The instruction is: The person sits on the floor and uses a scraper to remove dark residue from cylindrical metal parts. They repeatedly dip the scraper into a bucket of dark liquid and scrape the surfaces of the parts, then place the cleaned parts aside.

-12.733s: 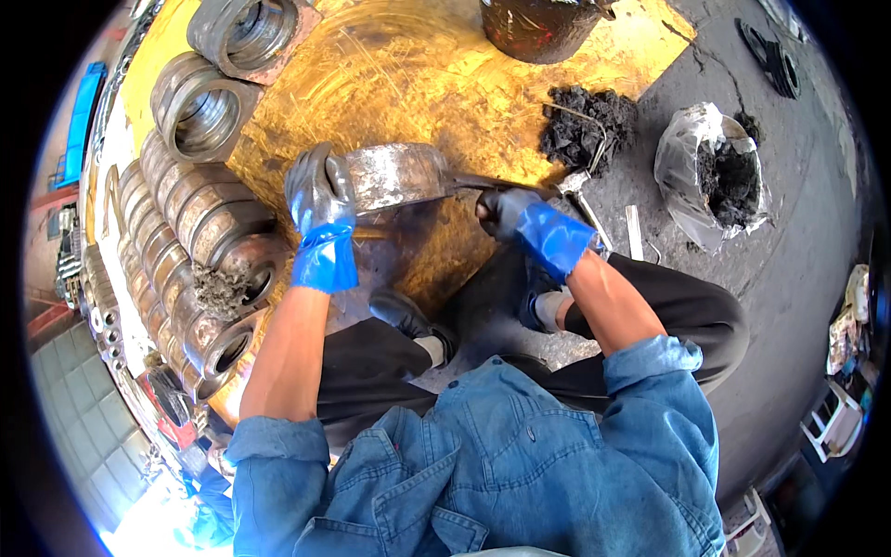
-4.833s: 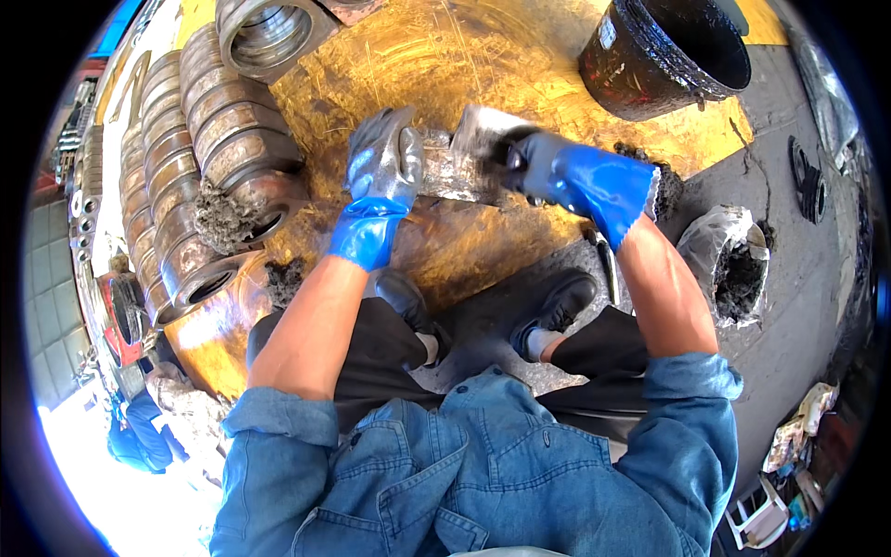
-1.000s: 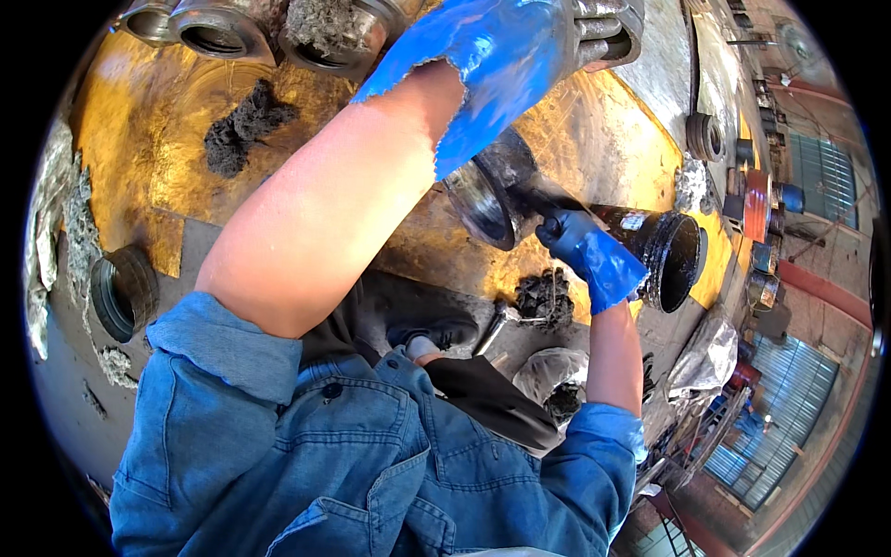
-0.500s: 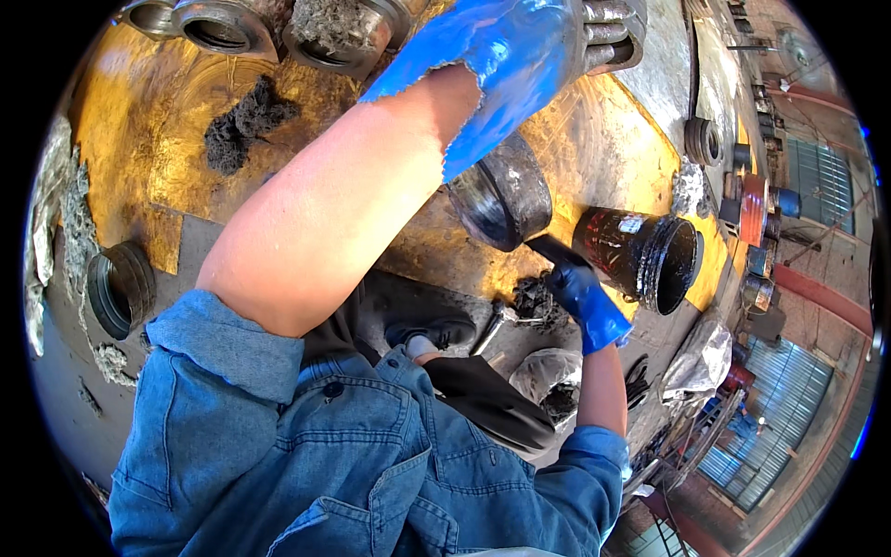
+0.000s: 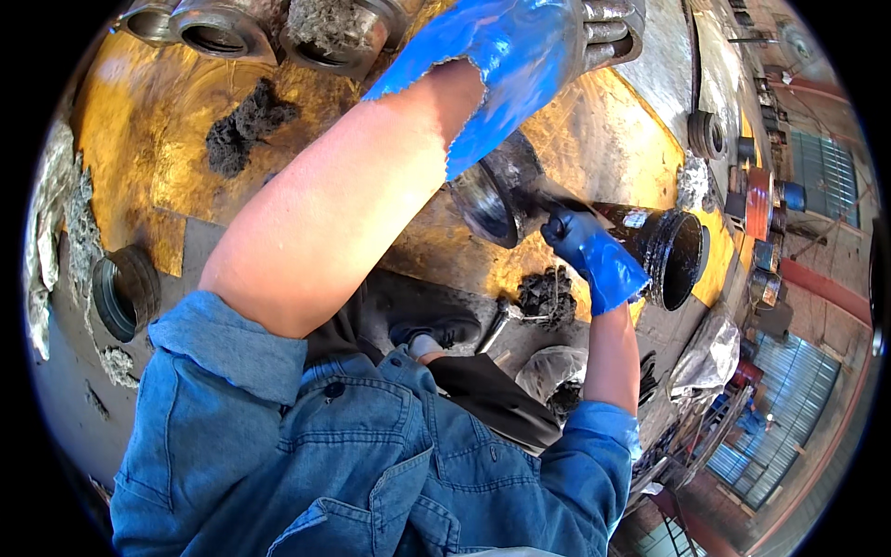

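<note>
My left hand (image 5: 520,60), in a blue glove, reaches to the top of the view. Its grimy fingers curl round the rim of a metal fitting (image 5: 637,37). Below that glove, a cylindrical metal part with a black outer band (image 5: 506,176) shows its open end, partly covered by my forearm. My right hand (image 5: 589,255), also blue-gloved, is closed on a dark flat tool (image 5: 561,199), smeared by motion at the black band; its exact kind is unclear. Just right of this hand, a dark bucket (image 5: 673,255) with a black-smeared rim lies tilted toward me.
Hollow metal fittings (image 5: 223,32) line the far left of the yellow worktop (image 5: 186,176). Dark fibre clumps (image 5: 249,125) lie on it. A threaded ring (image 5: 125,292) is at left. Near my legs are a hammer-like tool (image 5: 497,327), a dark clump (image 5: 548,295) and a plastic bag (image 5: 549,369).
My right hand has moved up and slightly right with the dark tool, now overlapping the bucket's side. My left hand stays nearly in place on the fitting.
</note>
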The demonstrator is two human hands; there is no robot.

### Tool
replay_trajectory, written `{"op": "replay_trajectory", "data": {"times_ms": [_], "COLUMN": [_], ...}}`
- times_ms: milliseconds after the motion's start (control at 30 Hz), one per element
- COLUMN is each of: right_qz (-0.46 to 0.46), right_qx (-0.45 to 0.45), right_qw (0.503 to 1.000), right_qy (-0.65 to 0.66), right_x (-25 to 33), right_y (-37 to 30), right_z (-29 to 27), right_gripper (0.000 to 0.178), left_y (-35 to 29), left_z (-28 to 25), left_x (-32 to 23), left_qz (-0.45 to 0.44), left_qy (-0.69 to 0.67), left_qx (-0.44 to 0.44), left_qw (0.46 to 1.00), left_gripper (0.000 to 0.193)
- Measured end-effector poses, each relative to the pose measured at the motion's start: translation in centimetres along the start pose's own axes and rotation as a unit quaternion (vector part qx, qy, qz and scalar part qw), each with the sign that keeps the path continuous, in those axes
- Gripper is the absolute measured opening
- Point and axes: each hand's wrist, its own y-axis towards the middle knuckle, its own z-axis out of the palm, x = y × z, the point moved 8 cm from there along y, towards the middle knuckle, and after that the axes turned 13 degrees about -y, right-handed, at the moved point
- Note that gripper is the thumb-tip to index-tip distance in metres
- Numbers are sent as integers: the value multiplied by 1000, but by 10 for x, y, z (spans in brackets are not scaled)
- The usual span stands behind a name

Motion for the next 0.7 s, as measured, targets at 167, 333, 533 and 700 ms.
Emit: {"op": "replay_trajectory", "data": {"times_ms": [167, 333, 533, 700], "right_qz": [-4, 168, 54, 19], "right_qx": [-24, -30, 25, 49], "right_qw": [999, 855, 670, 436], "right_qy": [39, 490, 740, 899], "right_x": [-25, -12, 133, 176], "right_y": [-41, -61, -21, 29], "right_z": [35, 74, 43, 52], "right_gripper": [23, 22, 29, 30], "left_y": [-3, -8, -8, -5], "left_z": [3, 3, 2, 9], "left_x": [-4, -20, -15, 7], "left_qz": [-7, 0, -16, -49], "left_qy": [-4, 21, 68, 103], "left_qx": [2, 1, -5, 0], "left_qw": [1000, 1000, 998, 993], "left_gripper": [56, 56, 57, 57]}}
